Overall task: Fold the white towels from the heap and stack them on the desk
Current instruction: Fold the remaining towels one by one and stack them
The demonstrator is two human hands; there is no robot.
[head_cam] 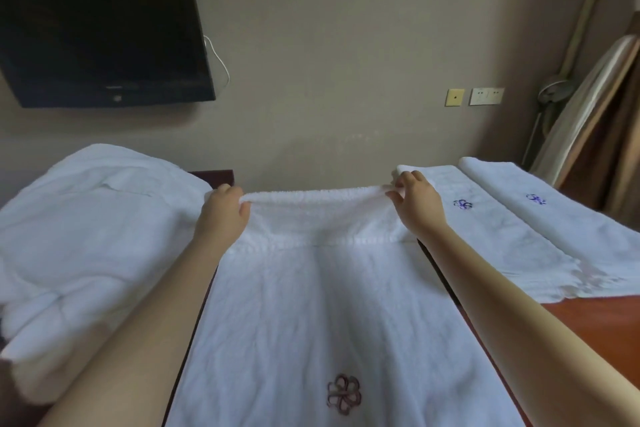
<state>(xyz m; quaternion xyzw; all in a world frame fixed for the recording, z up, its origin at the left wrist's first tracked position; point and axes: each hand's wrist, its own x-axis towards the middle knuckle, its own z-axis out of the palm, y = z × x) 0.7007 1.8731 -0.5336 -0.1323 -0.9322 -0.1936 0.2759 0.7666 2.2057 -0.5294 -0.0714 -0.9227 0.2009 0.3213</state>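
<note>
Terry cloth like this is probably soft, limp and light, with a nap that catches on skin rather than slipping, so it should tolerate firm handling. The towel [311, 305] being folded lies spread down the middle of the desk [588, 322], running from six o'clock up to the centre of the view, with an embroidered flower near its close end. Its far hem is raised off the surface and drawn taut between both hands. The left hand [221, 210], at about ten o'clock from the middle of the cloth, has its fingers curled over the left corner. The right hand [417, 206], at about two o'clock, pinches the right corner between thumb and fingertips, the other fingers loosely bent. Corners look like the sensible hold, since cloth this floppy sags wherever it is unsupported (a grip at mid-hem would likely let both ends droop and skew the fold). The heap [86, 236] of unfolded towels sits at nine o'clock, just beside the spread one, while two folded towels [502, 236] lie side by side at three o'clock. Bringing the hem evenly toward the near end would probably need both hands to travel together.
</note>
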